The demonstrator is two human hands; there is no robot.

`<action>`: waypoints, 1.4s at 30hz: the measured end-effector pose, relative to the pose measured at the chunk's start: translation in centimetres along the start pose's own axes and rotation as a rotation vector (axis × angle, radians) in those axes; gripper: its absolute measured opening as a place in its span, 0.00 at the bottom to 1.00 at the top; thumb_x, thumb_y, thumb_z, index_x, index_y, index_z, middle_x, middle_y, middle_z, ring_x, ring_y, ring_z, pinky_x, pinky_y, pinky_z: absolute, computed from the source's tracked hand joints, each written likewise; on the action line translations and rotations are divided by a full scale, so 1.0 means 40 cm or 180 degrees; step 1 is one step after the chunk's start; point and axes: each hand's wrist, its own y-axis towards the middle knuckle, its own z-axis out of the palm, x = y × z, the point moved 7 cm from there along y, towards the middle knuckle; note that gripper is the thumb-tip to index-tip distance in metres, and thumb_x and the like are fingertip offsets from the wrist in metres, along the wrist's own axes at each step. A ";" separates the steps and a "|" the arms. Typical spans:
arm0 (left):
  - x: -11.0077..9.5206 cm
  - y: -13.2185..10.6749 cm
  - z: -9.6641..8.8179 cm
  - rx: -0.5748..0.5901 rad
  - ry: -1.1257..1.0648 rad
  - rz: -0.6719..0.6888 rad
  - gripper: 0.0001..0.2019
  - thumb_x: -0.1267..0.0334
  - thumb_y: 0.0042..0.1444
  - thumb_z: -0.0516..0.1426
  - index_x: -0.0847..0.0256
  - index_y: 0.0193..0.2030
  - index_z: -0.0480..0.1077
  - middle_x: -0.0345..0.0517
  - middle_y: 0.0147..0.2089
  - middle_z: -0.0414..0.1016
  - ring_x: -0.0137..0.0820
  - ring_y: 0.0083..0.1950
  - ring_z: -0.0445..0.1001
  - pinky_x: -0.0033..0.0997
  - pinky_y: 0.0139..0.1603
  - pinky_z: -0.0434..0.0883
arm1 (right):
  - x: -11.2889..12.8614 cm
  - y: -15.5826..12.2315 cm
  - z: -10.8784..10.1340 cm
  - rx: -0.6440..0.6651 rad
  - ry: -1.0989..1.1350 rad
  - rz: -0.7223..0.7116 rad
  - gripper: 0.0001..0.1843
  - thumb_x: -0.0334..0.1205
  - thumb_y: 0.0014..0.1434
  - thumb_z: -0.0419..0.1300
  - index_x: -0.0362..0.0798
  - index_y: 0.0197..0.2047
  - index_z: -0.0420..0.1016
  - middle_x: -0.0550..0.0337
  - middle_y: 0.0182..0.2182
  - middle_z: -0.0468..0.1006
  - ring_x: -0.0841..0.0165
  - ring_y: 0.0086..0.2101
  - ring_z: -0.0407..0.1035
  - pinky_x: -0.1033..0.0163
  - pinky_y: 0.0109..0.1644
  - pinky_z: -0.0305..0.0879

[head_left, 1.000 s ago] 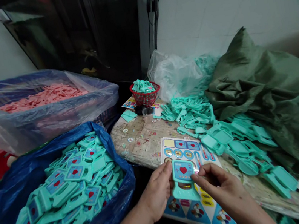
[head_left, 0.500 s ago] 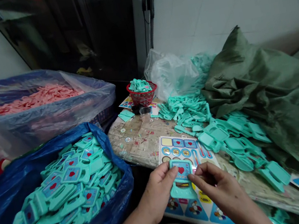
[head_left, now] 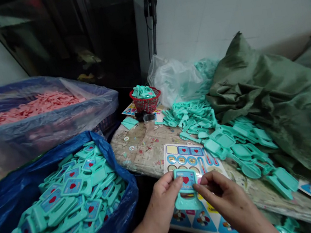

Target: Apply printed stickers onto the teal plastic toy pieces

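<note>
My left hand is closed around the left edge of a teal plastic piece with a heart-printed blue label on its face, holding it up just above the sheets. My right hand is curled in at the piece's right side, its fingertips pinched close against the edge. I can't tell whether they're gripping anything.

Right under the piece lies a sticker sheet printed with round badges and thermometers, and a sheet of printed triangles sits nearer me. Both rest on a worn, stained board.

To my left, a blue plastic bag is heaped with labelled teal pieces; behind it, a clear-lined crate holds pink pieces. To my right, loose teal parts spread against a crumpled green sack — and farther back stands a red basket of teal parts.
</note>
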 end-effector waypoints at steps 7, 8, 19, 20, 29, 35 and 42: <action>-0.010 -0.009 0.021 0.0257 -0.0021 0.0028 0.13 0.67 0.52 0.58 0.65 0.46 0.70 0.50 0.40 0.78 0.36 0.40 0.76 0.35 0.43 0.70 | -0.016 -0.002 -0.002 0.0167 0.0154 0.0014 0.16 0.53 0.53 0.59 0.48 0.30 0.66 0.65 0.21 0.66 0.73 0.22 0.60 0.69 0.23 0.57; -0.010 -0.009 0.022 0.0252 -0.0016 0.0024 0.13 0.67 0.53 0.58 0.65 0.46 0.70 0.50 0.40 0.78 0.36 0.39 0.76 0.34 0.43 0.71 | -0.011 -0.003 -0.004 0.0173 0.0075 -0.0084 0.16 0.53 0.54 0.59 0.48 0.30 0.66 0.65 0.21 0.66 0.73 0.22 0.61 0.69 0.23 0.58; -0.011 -0.002 -0.010 -0.0361 -0.0002 0.0045 0.13 0.64 0.52 0.58 0.65 0.45 0.71 0.49 0.39 0.79 0.36 0.37 0.76 0.33 0.40 0.71 | 0.035 -0.032 -0.081 -0.0484 -0.1541 -0.0777 0.11 0.49 0.59 0.52 0.52 0.37 0.71 0.57 0.32 0.73 0.65 0.31 0.69 0.61 0.34 0.63; -0.009 -0.001 -0.013 -0.0408 0.0008 0.0018 0.13 0.64 0.52 0.58 0.65 0.44 0.71 0.49 0.39 0.79 0.36 0.37 0.76 0.33 0.40 0.71 | 0.026 -0.032 -0.085 -0.0540 -0.1348 -0.0600 0.12 0.50 0.59 0.53 0.52 0.38 0.70 0.57 0.32 0.73 0.65 0.32 0.69 0.61 0.34 0.64; 0.036 -0.011 0.032 0.0304 0.0248 -0.0139 0.15 0.66 0.53 0.57 0.60 0.49 0.70 0.45 0.41 0.78 0.32 0.40 0.75 0.33 0.47 0.69 | -0.008 -0.020 0.023 -0.0048 0.0278 0.0203 0.19 0.55 0.53 0.56 0.49 0.25 0.61 0.68 0.19 0.58 0.73 0.23 0.55 0.68 0.25 0.54; 0.072 -0.002 0.027 0.0237 0.0915 -0.0190 0.12 0.56 0.54 0.57 0.63 0.38 0.71 0.41 0.33 0.74 0.31 0.35 0.72 0.28 0.39 0.69 | -0.025 -0.051 0.017 0.0049 -0.0105 0.0226 0.21 0.56 0.57 0.48 0.50 0.22 0.53 0.67 0.20 0.58 0.72 0.24 0.55 0.67 0.28 0.54; 0.108 -0.021 0.059 0.0502 0.1529 -0.0517 0.21 0.45 0.56 0.50 0.61 0.43 0.70 0.45 0.38 0.76 0.34 0.43 0.73 0.31 0.46 0.68 | -0.057 -0.149 -0.132 -0.0501 -0.0511 0.0464 0.23 0.58 0.56 0.47 0.49 0.24 0.66 0.60 0.23 0.71 0.67 0.26 0.65 0.66 0.30 0.63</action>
